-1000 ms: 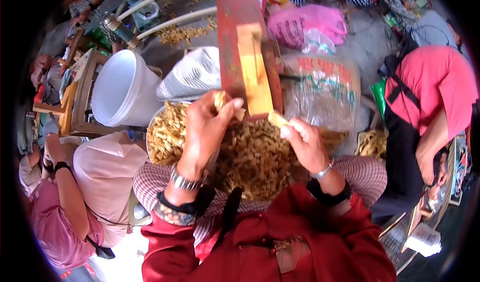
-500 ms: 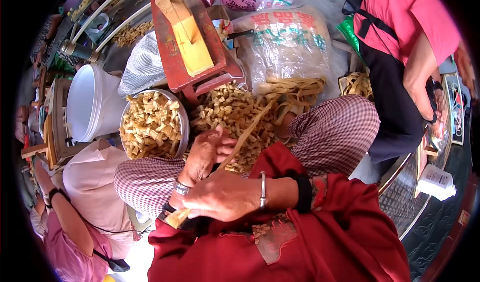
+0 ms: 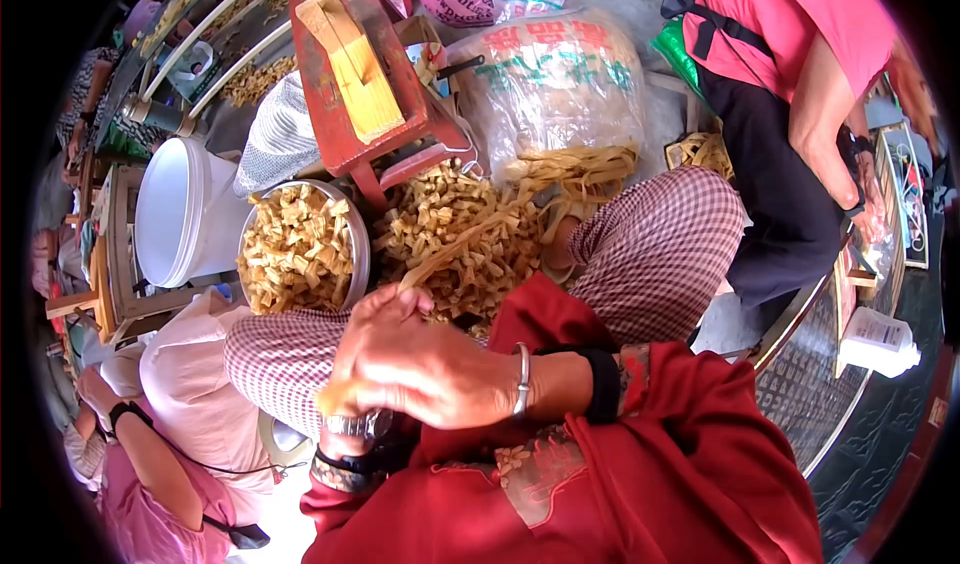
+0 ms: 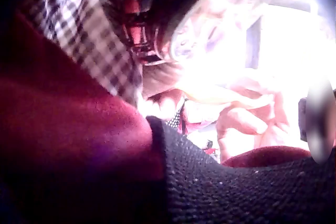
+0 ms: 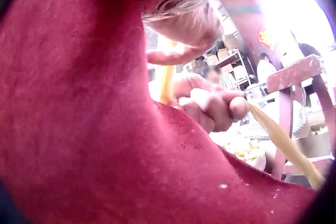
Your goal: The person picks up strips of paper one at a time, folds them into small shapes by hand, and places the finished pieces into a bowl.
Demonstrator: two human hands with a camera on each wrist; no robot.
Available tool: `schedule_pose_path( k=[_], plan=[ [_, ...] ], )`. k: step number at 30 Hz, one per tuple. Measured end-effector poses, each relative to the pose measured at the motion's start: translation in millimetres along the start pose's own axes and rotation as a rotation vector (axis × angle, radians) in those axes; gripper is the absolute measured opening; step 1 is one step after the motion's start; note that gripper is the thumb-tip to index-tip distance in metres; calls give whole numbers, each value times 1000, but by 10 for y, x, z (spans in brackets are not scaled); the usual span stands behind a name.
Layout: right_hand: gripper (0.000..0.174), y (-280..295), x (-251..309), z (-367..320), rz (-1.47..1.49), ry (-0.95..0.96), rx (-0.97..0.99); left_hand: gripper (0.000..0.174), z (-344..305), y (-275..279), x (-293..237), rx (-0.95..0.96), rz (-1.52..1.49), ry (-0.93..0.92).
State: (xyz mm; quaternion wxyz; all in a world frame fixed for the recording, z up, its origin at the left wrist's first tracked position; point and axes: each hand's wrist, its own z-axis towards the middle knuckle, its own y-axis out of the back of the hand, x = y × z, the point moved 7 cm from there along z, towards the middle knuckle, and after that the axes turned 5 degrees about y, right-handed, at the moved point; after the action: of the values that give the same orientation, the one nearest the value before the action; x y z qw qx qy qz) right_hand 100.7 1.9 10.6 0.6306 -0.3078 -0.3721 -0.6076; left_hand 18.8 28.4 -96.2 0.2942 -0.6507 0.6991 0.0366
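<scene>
My left hand grips a long yellow tofu skin strip in curled fingers. In the head view, the strip runs from that hand toward the loose strips at the plastic bag. My right hand crosses over the left near my lap and covers part of it. A short length of strip reaches from the left hand to the right hand's bent fingers, which pinch it. Beyond the hands, knotted strips lie heaped between my legs. More knots fill the metal bowl beside my left knee.
A red bench ahead carries a notched wooden block. Left of it stands a white bucket. A clear plastic bag and loose strips lie ahead to the right. People sit close on both sides.
Both hands have moved from the bench edge back to my lap. Since half a second ago, the right hand has moved farther over the left. The view has swung right.
</scene>
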Motion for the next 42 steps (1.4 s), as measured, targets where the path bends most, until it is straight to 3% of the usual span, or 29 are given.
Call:
schedule_pose_path(
  k=[1,2,3,5,6,9,13,14,17,18,21,22,23,25,28,30,31,33,36,38,40,41,42],
  plan=[
    [18,78,-74,15,-26,-45,-83,15,-166,40,-123,91,546,-281],
    [12,191,-103,47,-66,-42,-147,13,-393,94,-224,36,1034,-635],
    [7,291,-105,80,-106,-38,-209,14,-416,-51,-270,6,501,-487],
    [12,282,-285,28,-110,-134,-263,16,-478,-78,-230,124,562,-432],
    [13,256,-323,5,-130,-213,-231,14,-531,-64,-262,30,571,-435],
    [17,228,-373,-4,-95,-359,-161,7,-867,-192,-517,-260,1092,-1139],
    [13,191,-422,-26,-195,-468,54,14,-1231,-496,-600,-507,1332,-1530],
    [14,134,-475,-52,-238,-331,120,18,-1209,-476,-554,-490,1352,-1429],
    [17,82,-390,-89,-304,35,267,25,-1092,-427,-485,-312,1304,-1374],
    [23,101,-371,-96,-317,30,271,21,-1041,-364,-485,-241,1292,-1428],
    [21,245,-382,-144,-85,-348,179,19,-804,8,-425,-122,685,-962],
    [23,295,-287,-85,-61,-328,140,19,-752,6,-413,44,349,-734],
    [23,298,-249,-75,-45,-261,124,23,-703,-36,-406,241,117,-668],
    [21,319,-184,-59,-17,-124,88,29,-715,-180,-400,326,-46,-639],
    [21,381,-216,-84,14,-102,73,43,-697,-193,-352,333,106,-647],
    [23,385,-290,-143,-7,-107,98,43,-777,-294,-375,166,339,-674],
    [21,400,-346,-195,13,-188,92,42,-830,-347,-439,88,670,-897],
    [20,367,-400,-219,196,-271,50,43,-848,-424,-447,59,825,-1024],
    [22,372,-479,-214,119,-195,-8,50,-747,-434,-434,-20,828,-1046],
    [25,421,-485,-243,51,-307,0,59,-702,-461,-447,-32,808,-1064],
    [34,448,-443,-200,54,-307,-35,60,-555,-372,-336,240,396,-721],
    [37,408,-480,-247,350,-487,-61,61,-508,-354,-240,366,188,-542],
    [36,453,-432,-218,270,-483,-22,61,-497,-352,-189,379,114,-504]
  ],
)
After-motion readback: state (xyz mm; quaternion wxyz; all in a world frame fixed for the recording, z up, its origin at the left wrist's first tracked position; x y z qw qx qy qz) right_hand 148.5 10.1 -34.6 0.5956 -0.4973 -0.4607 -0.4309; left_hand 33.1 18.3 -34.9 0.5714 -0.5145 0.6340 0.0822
